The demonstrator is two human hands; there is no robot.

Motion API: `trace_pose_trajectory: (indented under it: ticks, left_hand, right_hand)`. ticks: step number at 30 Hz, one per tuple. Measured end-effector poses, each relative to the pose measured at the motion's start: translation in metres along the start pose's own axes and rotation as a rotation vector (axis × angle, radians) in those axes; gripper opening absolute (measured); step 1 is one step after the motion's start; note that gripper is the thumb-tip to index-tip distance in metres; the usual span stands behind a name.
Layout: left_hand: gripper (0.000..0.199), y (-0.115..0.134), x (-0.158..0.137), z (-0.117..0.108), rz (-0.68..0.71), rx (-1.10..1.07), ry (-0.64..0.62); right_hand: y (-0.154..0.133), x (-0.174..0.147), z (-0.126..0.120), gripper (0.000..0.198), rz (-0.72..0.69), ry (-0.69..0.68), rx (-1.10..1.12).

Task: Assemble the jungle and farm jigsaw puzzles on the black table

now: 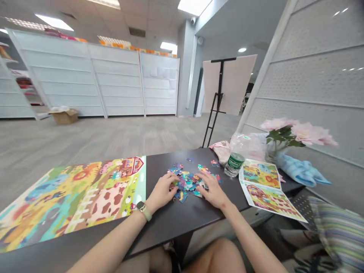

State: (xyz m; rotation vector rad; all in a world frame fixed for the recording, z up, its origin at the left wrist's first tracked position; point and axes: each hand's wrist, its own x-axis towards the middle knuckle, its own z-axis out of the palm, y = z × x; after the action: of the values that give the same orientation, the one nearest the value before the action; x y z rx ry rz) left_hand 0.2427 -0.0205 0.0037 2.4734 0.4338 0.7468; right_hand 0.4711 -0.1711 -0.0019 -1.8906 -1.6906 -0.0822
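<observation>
A loose heap of jigsaw puzzle pieces (187,182), mostly blue and purple, lies on the dark table (170,223) in front of me. At the heap's left edge rests my left hand (162,190), wearing a watch (141,206) on its wrist; its fingers are curved but apart, touching the pieces. My right hand (212,190) lies against the heap's right side with fingers spread. Neither hand visibly grips a piece. Beyond the heap lie a stray puzzle piece (189,160) and another loose piece (215,163). The fingertips' undersides are hidden.
On the left lies a large farm-animal picture sheet (109,201). To the right are a water bottle (234,163), a folded picture leaflet (263,176), pink flowers (304,132) and a blue cloth (303,170). An easel (218,94) stands behind the table.
</observation>
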Motion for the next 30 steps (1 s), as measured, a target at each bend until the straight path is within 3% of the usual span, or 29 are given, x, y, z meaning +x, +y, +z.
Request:
trace_pose_trajectory:
  ticks: [4, 6, 10, 14, 18, 20, 22, 25, 28, 30]
  left_hand:
    - [0.033, 0.001, 0.002, 0.004, 0.021, 0.114, -0.051]
    - [0.040, 0.001, 0.003, 0.005, 0.047, 0.124, -0.061]
    - [0.028, 0.002, 0.007, 0.004, 0.050, 0.105, -0.038]
    - [0.027, 0.014, 0.001, -0.003, 0.059, 0.082, 0.031]
    - [0.033, 0.031, -0.021, -0.004, 0.105, 0.114, 0.047]
    - [0.035, 0.033, -0.032, 0.001, 0.126, 0.165, -0.018]
    - [0.040, 0.031, -0.039, 0.007, 0.137, 0.175, -0.083]
    - [0.044, 0.028, -0.043, 0.012, 0.190, 0.116, -0.185]
    - [0.028, 0.030, -0.044, 0.011, 0.267, 0.064, -0.275]
    - [0.016, 0.031, -0.043, 0.006, 0.269, 0.061, -0.267]
  right_hand:
    - [-0.030, -0.006, 0.014, 0.061, 0.004, -0.089, -0.186]
    - [-0.031, -0.003, 0.019, 0.050, 0.092, -0.025, -0.241]
    - [-0.019, 0.002, 0.023, 0.027, 0.256, 0.179, -0.320]
    - [-0.014, 0.001, 0.021, 0.027, 0.308, 0.274, -0.366]
    - [-0.033, -0.006, 0.014, 0.032, 0.124, 0.323, -0.218]
    - [-0.051, -0.015, 0.011, 0.030, 0.026, 0.243, -0.048]
    - [-0.067, -0.026, 0.011, 0.025, -0.022, 0.069, 0.068]
    - [-0.076, -0.036, 0.017, 0.016, 0.010, 0.003, 0.111]
    - [-0.064, -0.036, 0.025, 0.017, 0.137, 0.131, 0.085]
    - [-0.054, -0.034, 0.030, 0.019, 0.219, 0.238, 0.053]
